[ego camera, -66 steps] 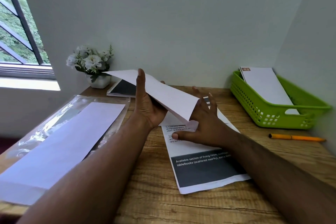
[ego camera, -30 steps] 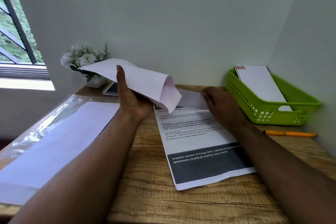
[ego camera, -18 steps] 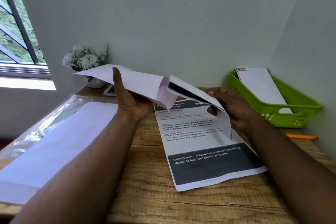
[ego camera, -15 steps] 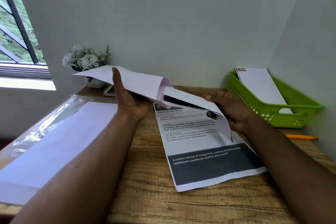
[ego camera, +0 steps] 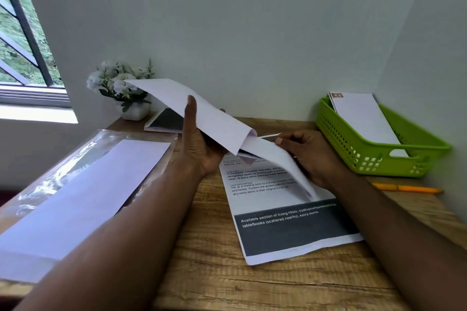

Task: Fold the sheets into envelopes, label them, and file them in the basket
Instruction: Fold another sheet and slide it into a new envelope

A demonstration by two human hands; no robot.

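Head view: left hand (ego camera: 199,144) grips white envelope (ego camera: 192,111) raised above wooden table (ego camera: 252,285); right hand (ego camera: 310,156) pinches folded sheet (ego camera: 275,159) entering its open end. Green basket (ego camera: 374,159), far right, holds one envelope.

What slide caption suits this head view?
Left hand holds a long white paper envelope while right hand slides a folded printed sheet inside.

A printed sheet (ego camera: 290,209) lies mid-table (ego camera: 214,285). The basket (ego camera: 374,156), holding an envelope (ego camera: 364,118), sits at the far right corner, a pen (ego camera: 406,188) before it. A plant (ego camera: 121,91) and notebook (ego camera: 165,122) occupy the far left corner.
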